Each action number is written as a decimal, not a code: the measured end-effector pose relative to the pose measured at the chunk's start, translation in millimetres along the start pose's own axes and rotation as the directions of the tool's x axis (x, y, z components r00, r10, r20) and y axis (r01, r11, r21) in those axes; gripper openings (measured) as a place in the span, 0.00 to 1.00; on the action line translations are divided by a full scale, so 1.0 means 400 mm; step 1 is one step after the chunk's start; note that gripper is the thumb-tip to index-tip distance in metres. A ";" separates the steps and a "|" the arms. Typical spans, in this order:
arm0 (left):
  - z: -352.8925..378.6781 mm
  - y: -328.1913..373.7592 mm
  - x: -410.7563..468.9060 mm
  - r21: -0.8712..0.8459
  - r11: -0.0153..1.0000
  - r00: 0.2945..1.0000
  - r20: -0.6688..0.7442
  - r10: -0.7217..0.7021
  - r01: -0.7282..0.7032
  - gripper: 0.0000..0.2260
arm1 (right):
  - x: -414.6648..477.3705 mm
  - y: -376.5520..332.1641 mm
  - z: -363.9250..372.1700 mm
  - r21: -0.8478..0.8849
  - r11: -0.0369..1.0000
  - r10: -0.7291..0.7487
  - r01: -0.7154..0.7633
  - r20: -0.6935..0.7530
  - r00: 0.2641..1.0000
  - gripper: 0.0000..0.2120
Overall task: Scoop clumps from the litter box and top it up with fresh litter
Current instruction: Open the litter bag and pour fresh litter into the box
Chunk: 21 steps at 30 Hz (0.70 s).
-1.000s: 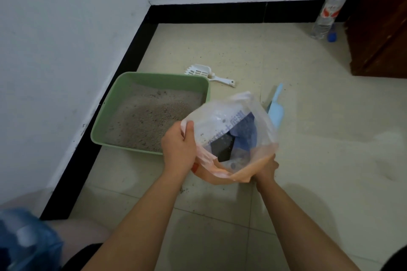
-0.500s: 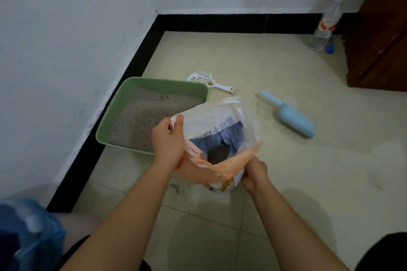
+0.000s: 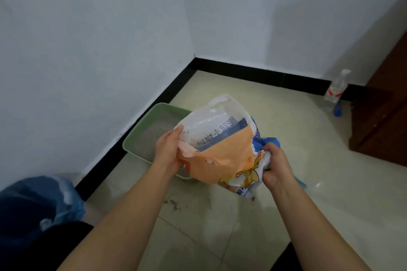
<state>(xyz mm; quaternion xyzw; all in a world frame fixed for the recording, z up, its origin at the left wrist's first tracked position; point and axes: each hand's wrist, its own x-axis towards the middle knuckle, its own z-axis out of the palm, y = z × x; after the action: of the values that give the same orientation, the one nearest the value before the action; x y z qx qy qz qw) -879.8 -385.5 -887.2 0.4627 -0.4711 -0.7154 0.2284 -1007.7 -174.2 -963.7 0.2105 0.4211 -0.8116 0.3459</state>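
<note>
While my left hand [image 3: 168, 152] pinches the torn rim of the litter bag [image 3: 222, 156], thumb curled over the edge, my right hand [image 3: 275, 165] is clenched round its bunched bottom end. The bag sits over the near right corner of the green litter box [image 3: 141, 136]. Its long axis slants from lower right to upper left, with the open mouth facing up and away from me.

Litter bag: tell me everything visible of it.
The litter bag is soft, crumpled plastic: orange front with a yellow cartoon print, a blue band of white lettering, whitish inside. Its top is open. The left hand grips the mouth's edge, the right hand the bunched lower end, in front of the green litter box.
</note>
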 end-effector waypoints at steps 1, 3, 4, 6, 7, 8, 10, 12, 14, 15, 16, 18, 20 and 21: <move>0.000 0.005 -0.010 -0.026 1.000 1.000 0.015 -0.008 0.008 0.17 | -0.001 -0.014 0.015 0.010 1.000 -0.004 0.004 0.022 1.000 0.06; -0.003 0.015 -0.037 -0.099 0.993 0.996 0.068 -0.050 0.057 0.25 | -0.010 -0.036 0.040 0.025 1.000 0.000 -0.001 0.057 0.998 0.08; -0.004 0.016 -0.046 -0.138 0.987 0.994 0.080 -0.074 0.085 0.27 | -0.007 -0.043 0.049 0.019 1.000 0.008 -0.009 0.056 0.998 0.08; -0.002 0.006 -0.055 -0.204 0.971 0.989 0.101 -0.110 0.128 0.28 | 0.004 -0.048 0.063 0.029 0.999 0.018 -0.019 0.036 0.999 0.09; 0.003 -0.007 -0.056 -0.227 0.962 0.983 0.135 -0.121 0.150 0.29 | 0.011 -0.047 0.068 0.026 1.000 0.011 -0.012 0.028 1.000 0.10; 0.009 -0.022 -0.057 -0.245 0.955 0.977 0.169 -0.129 0.168 0.30 | 0.017 -0.041 0.072 0.023 1.000 0.007 -0.007 0.009 1.000 0.10; 0.019 -0.063 -0.040 -0.274 0.946 0.973 0.196 -0.121 0.173 0.32 | 0.013 -0.030 0.091 0.034 0.999 0.028 -0.027 -0.014 1.000 0.08; 0.015 -0.102 -0.014 -0.358 0.916 0.972 0.211 -0.107 0.179 0.33 | 0.022 -0.009 0.102 0.040 0.999 0.032 -0.029 -0.058 0.998 0.10; 0.005 -0.137 0.027 -0.473 0.854 0.970 0.202 -0.135 0.218 0.35 | 0.034 0.013 0.110 0.016 0.999 0.032 -0.031 -0.089 0.996 0.10; 0.001 -0.156 0.049 -0.510 0.823 0.965 0.202 -0.168 0.250 0.36 | 0.042 0.023 0.114 -0.001 1.000 0.028 -0.029 -0.105 0.994 0.09; -0.002 -0.176 0.071 -0.534 0.797 0.957 0.208 -0.202 0.284 0.36 | 0.045 0.029 0.121 -0.033 0.999 0.021 -0.025 -0.126 0.992 0.11; -0.005 -0.223 0.107 -0.561 0.763 0.947 0.209 -0.243 0.320 0.34 | 0.072 0.040 0.122 -0.107 0.994 0.001 -0.017 -0.146 0.989 0.22; -0.002 -0.258 0.127 -0.597 0.727 0.941 0.215 -0.261 0.338 0.31 | 0.083 0.042 0.138 -0.126 0.992 0.007 -0.026 -0.147 0.989 0.22; 0.005 -0.268 0.130 -0.607 0.715 0.938 0.219 -0.269 0.347 0.29 | 0.088 0.045 0.148 -0.123 0.992 0.016 -0.035 -0.150 0.989 0.19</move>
<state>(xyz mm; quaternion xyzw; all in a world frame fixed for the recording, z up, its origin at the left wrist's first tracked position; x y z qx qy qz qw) -894.0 -375.8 -1005.0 0.3874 -0.1288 -0.8855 0.2217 -1021.1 -244.1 -962.8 0.2537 0.4930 -0.7611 0.3366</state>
